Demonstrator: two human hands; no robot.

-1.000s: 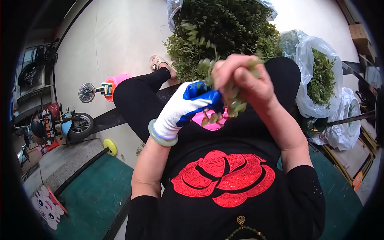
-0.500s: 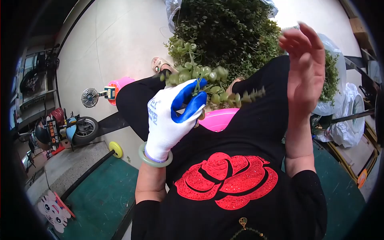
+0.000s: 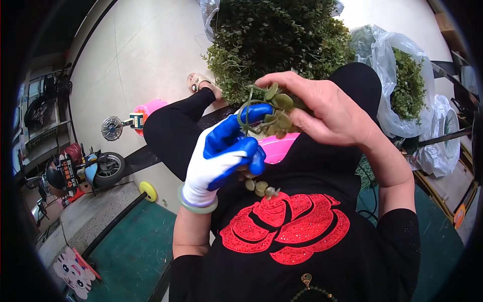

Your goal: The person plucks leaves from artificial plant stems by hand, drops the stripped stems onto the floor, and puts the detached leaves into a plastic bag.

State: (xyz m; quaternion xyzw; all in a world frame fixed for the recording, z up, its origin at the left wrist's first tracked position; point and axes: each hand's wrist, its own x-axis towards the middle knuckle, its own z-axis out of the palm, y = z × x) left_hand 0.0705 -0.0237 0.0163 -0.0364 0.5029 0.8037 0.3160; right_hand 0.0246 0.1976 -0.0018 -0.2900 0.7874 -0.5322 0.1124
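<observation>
Slightly above the middle of the view, toward one o'clock, a leafy sprig (image 3: 282, 121) with round green leaves and thin curling stems is held between the person's two hands, over the lap. The gloved left hand (image 3: 221, 151), white with blue-coated fingers, has its grip curled on the stems, one strand looping near the index finger; a few small leaves (image 3: 260, 188) hang beneath it at about its four o'clock. The bare right hand (image 3: 327, 108), at the glove's two o'clock, has its grip closed over the leafy part, thumb below and fingers above. A pale green bangle (image 3: 197, 203) circles the left wrist. Just past twelve o'clock lies a large heap of foliage (image 3: 282, 45), and at two o'clock a clear plastic bag (image 3: 375, 50) contains more greenery (image 3: 407, 88). A pink surface (image 3: 276, 146) shows between the thighs, just below the sprig. At eleven o'clock a sandal (image 3: 197, 81) is on one foot; near nine o'clock a small fan (image 3: 111, 128) stands beside a pink stool (image 3: 151, 107). At five o'clock a red rose (image 3: 287, 226) decorates the black top.
</observation>
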